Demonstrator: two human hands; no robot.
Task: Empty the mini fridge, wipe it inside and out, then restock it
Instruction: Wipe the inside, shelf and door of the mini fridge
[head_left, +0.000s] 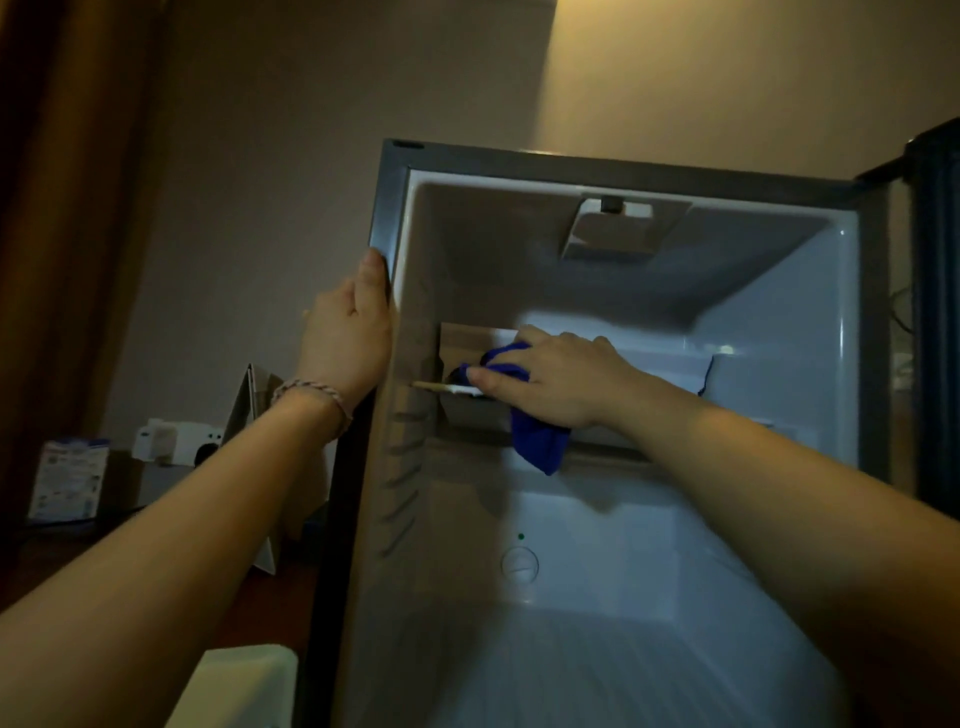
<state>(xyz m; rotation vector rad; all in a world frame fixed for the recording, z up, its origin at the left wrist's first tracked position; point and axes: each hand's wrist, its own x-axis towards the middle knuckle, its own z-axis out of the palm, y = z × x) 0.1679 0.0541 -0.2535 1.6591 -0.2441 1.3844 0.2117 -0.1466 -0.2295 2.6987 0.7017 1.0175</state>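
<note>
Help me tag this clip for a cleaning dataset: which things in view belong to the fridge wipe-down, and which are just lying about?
Part of the job:
- mini fridge, door open, nothing on show inside
- blue cloth, held by the right hand inside
- left hand, gripping the fridge's left front edge

Lying about:
- printed box, far left
- white device behind it
- folded card beside the fridge
</note>
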